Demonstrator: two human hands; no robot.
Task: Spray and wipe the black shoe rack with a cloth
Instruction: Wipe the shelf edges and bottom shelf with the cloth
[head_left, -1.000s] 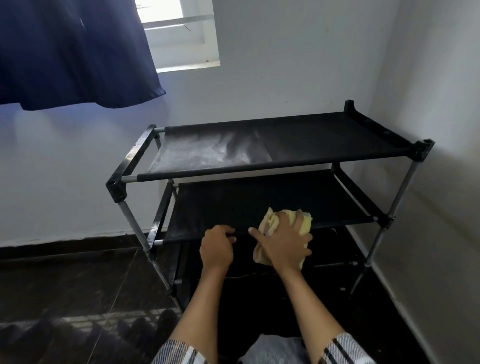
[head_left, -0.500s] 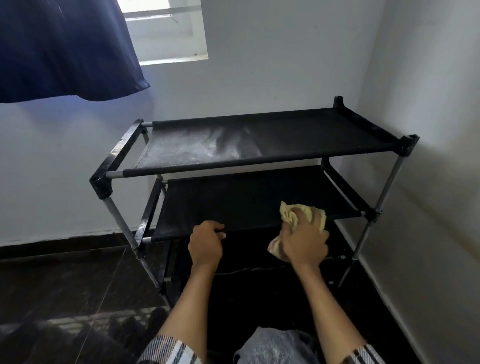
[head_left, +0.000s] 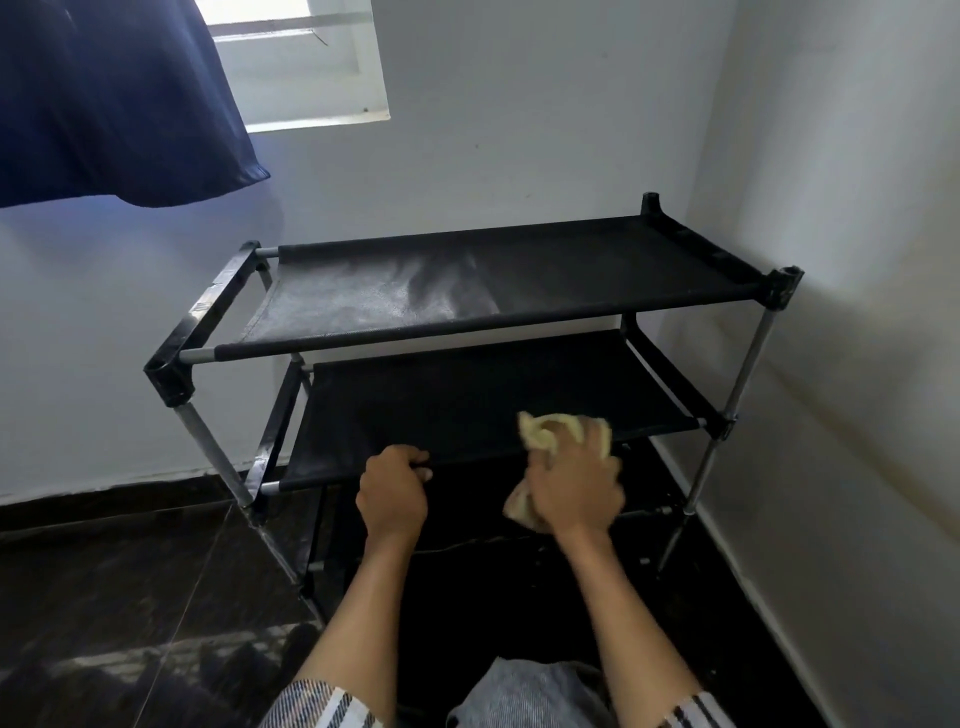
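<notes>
Both hands busy: left (head_left: 390, 494) grips rack (head_left: 467, 291) rail, right (head_left: 576, 491) clutches cloth (head_left: 540, 431); dark floor (head_left: 130, 587), white walls (head_left: 519, 130).

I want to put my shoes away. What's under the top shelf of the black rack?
Under the top shelf sits a second black fabric shelf. The right hand holds a yellow cloth at its front edge; the left hand grips its front bar. Below that it is too dark to tell.

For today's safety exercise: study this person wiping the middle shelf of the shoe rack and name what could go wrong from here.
1. The shoe rack looks light on thin poles; a hard push from the right hand and its cloth might tip or shift it, though the left hand grips the front bar.
2. The fabric middle shelf could sag or tear under pressure.
</notes>
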